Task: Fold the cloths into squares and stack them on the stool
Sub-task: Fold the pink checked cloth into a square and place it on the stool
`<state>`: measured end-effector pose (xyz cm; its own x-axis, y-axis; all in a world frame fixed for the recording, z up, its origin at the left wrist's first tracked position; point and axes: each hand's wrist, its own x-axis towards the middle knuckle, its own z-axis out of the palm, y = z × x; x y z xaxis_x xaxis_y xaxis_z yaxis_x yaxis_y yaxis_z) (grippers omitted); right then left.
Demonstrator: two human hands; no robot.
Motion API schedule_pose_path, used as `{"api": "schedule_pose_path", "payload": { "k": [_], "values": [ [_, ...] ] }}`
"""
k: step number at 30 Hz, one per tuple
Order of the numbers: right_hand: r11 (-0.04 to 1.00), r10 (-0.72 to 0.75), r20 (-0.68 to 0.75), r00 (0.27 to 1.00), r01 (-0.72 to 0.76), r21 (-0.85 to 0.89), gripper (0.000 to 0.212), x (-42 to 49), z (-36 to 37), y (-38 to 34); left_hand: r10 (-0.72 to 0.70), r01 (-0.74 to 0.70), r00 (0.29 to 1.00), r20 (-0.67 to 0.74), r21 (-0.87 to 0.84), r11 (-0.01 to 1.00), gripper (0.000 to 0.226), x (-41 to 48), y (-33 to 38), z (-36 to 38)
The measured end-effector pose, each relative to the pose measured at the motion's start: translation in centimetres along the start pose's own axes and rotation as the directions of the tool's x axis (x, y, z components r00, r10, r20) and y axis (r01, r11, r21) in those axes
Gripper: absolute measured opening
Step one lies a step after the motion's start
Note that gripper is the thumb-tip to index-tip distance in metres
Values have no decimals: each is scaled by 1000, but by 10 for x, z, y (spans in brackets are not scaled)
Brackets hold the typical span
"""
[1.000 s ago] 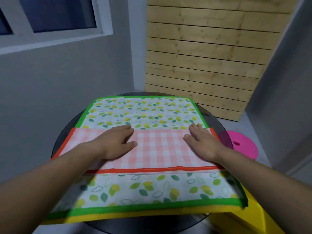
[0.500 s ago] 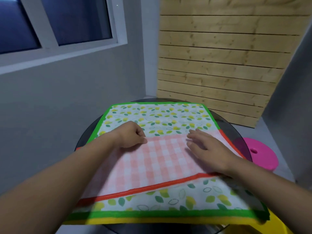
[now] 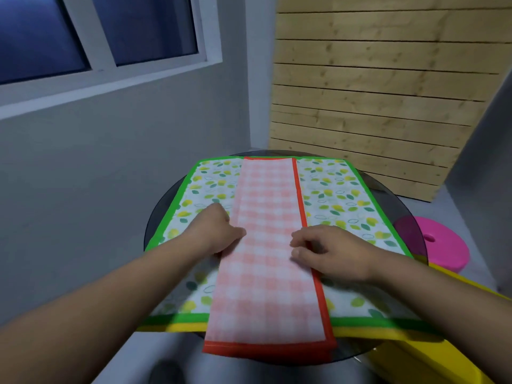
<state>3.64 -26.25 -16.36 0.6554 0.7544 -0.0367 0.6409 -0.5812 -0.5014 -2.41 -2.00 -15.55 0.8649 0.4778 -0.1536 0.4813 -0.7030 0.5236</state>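
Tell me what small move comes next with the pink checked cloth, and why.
Probably fold the near end of the checked cloth over to its far end. It is a long strip, not yet a square, with the left hand and right hand at its side edges.

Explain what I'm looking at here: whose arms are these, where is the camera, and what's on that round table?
There is no machine here: a person works bare-handed. The single camera sits on their head, looking forward and down, so both arms reach in from the bottom. The left hand and right hand each curl onto a side edge of the checked cloth, which is folded into a long strip; they appear to pinch it. It lies on a spread leaf cloth, with a yellow cloth edge showing beneath, all on a glass table. The pink stool stands on the floor to the right.
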Motion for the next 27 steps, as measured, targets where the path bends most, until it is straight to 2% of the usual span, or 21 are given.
{"api": "schedule_pose_path", "payload": {
  "k": [3, 7, 9, 11, 13, 15, 17, 21, 27],
  "values": [
    [994, 16, 39, 999, -12, -104, 40, -6, 0, 6, 126, -119, 992, -14, 239, 964, 47, -16, -8, 1],
    [989, 0, 60, 998, 9, -147, 51, -17, -2, 8, 255, -282, 955, 153, 195, 939, 31, -36, -14, 3],
    [988, -38, 42, 998, 44, -151, 51, -23, -1, 3, 379, -404, 914, 143, 253, 879, 20, -45, -17, 4],
    [983, -120, 30, 992, 122, -137, 49, -32, 2, -10, 532, -549, 835, 142, 288, 785, 14, -59, -16, 4],
    [973, -199, 41, 979, 202, -114, 41, -42, 8, -26, 644, -677, 734, 218, 159, 718, 20, -77, -13, 4],
    [958, -263, 71, 962, 269, -96, 32, -51, 16, -37, 692, -742, 649, 318, 60, 668, 27, -95, -13, 6],
    [948, -302, 109, 947, 310, -73, 24, -58, 22, -41, 700, -776, 593, 398, 51, 629, 36, -106, -18, 15],
    [949, -305, 159, 939, 314, -31, 19, -70, 30, -39, 697, -788, 592, 405, 112, 605, 61, -113, -31, 32],
    [969, -243, 117, 963, 246, -5, 23, -73, 32, -37, 687, -748, 641, 343, 77, 660, 59, -113, -33, 32]
  ]
}}
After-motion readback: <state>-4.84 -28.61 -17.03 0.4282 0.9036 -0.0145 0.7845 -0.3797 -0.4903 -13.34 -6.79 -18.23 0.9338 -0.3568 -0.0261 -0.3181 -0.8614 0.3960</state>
